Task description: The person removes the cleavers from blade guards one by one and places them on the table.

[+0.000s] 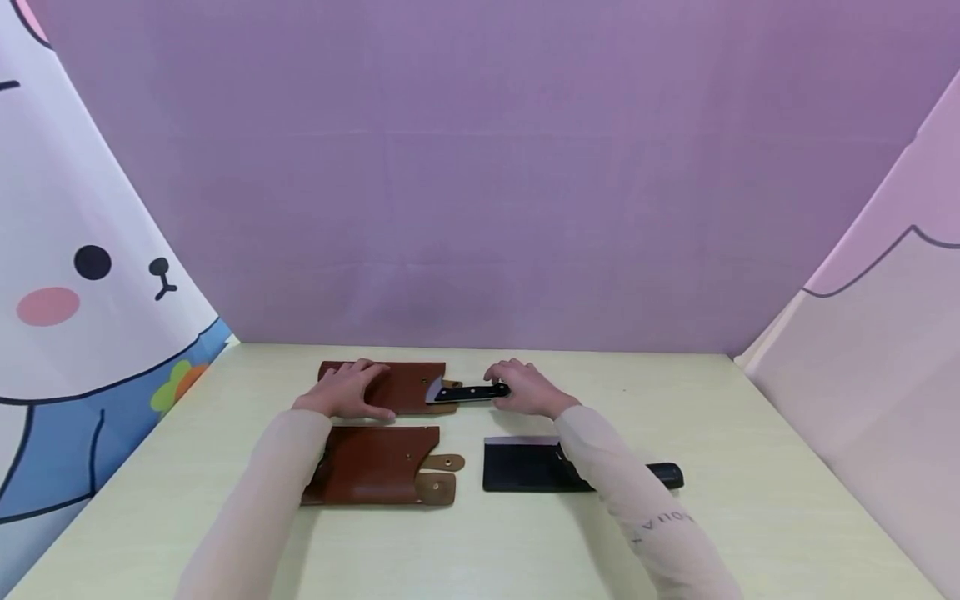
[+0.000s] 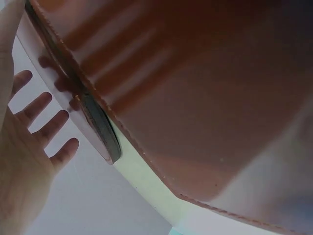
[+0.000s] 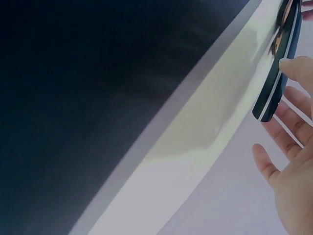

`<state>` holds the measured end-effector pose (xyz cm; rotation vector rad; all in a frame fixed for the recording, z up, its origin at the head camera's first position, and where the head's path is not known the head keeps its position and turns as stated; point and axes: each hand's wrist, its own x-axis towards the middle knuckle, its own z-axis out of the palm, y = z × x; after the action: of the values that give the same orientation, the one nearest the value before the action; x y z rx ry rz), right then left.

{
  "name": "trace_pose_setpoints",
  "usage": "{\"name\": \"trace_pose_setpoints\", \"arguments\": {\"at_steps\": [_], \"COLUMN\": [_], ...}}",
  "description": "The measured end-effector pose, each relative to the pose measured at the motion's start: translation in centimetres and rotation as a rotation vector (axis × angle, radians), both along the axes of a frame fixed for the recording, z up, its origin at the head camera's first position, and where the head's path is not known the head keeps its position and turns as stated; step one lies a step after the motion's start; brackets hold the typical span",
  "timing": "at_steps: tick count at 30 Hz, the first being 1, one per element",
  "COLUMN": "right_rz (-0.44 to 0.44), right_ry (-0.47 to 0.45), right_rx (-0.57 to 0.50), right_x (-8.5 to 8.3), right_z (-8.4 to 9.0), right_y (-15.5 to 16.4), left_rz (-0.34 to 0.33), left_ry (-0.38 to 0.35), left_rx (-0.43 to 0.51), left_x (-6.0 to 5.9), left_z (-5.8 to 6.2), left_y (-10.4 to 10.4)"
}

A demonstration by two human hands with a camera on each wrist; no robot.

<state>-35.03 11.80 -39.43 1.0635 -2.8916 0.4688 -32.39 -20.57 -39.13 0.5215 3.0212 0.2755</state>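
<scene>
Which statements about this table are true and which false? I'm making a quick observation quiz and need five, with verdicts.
1. The far brown sheath and the near brown sheath lie on the table. True.
2. The left hand grips the cleaver. False: it is at the far brown sheath.
3. The right hand holds the black-handled knife. True.
4. The cleaver lies left of the near brown sheath. False: it lies right.
5. The right sleeve hides part of the cleaver in the head view. True.
</scene>
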Motion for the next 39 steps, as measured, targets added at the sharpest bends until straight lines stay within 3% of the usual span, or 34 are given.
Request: {"name": "trace_pose_setpoints", "arguments": {"at_steps": [10,27,39], "right_rz": [-0.02,0.008,0.016], "right_ry": [-0.016,-0.038,-0.083], "right_rx": [0.053,0.08,0.088], "right_x": [-0.3,-0.5,-0.4], "right_z": [-0.5,-0.7,-0.9], "right_y": [-0.7,-1.3,-1.8], "left_rz": [-0.001,-0.045,-0.026], "left_ry": [-0.012,-0.04,-0.079], "left_rx": [-0.015,-0.039,-0.073], "left_x": [-0.6,-1.6,-2.3], "left_z": [-0.4,0.2,-0.4], "left_y": [-0.2,0.5,0.2]}}
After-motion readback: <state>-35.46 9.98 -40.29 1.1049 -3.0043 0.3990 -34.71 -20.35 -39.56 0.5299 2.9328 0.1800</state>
